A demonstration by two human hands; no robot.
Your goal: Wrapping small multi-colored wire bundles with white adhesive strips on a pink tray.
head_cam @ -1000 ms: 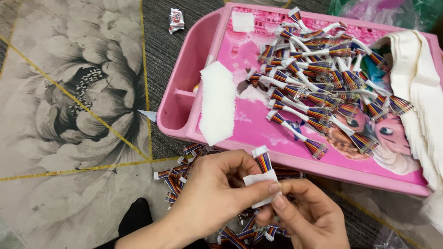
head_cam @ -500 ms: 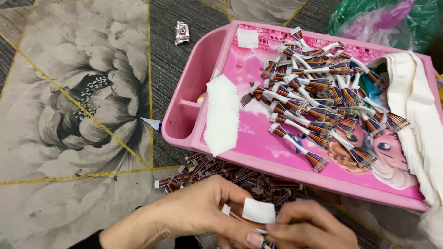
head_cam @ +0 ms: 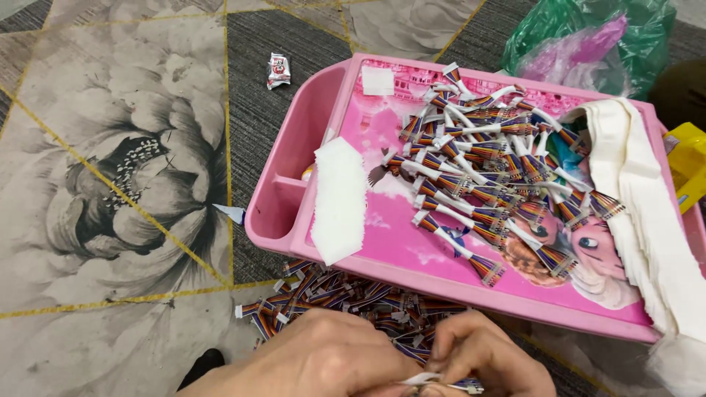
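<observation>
our left hand (head_cam: 323, 360) and right hand (head_cam: 489, 360) meet at the bottom edge of the view, fingertips pressed together on a small white strip (head_cam: 421, 379) that shows between them. under the right hand's fingertips the striped end of a short rainbow ribbon cable (head_cam: 465, 384) peeks out. both hands are closed in a pinch on this strip and cable; we cannot tell exactly how the strip sits on the cable, since the fingers cover most of it and the frame cuts it off.

just beyond our hands, on the floor, lies a loose pile of bare ribbon cables (head_cam: 346, 301), touching the near edge of a pink plastic tray (head_cam: 412, 254). on the tray, a heap of cables with white wrapped middles (head_cam: 485, 176) fills the centre and far side. a stack of white tape pieces (head_cam: 340, 198) lies at the tray's left part, beside its sunken side compartment, and a small white square (head_cam: 378, 81) sits at the far left corner. a long band of cream-white strips (head_cam: 647, 213) runs down the tray's right side.

the floor (head_cam: 110, 184) is a grey mat with a large flower pattern and gold lines. a small crumpled wrapper (head_cam: 279, 70) lies on it beyond the tray, and a green plastic bag (head_cam: 588, 40) sits behind the tray's far right.
</observation>
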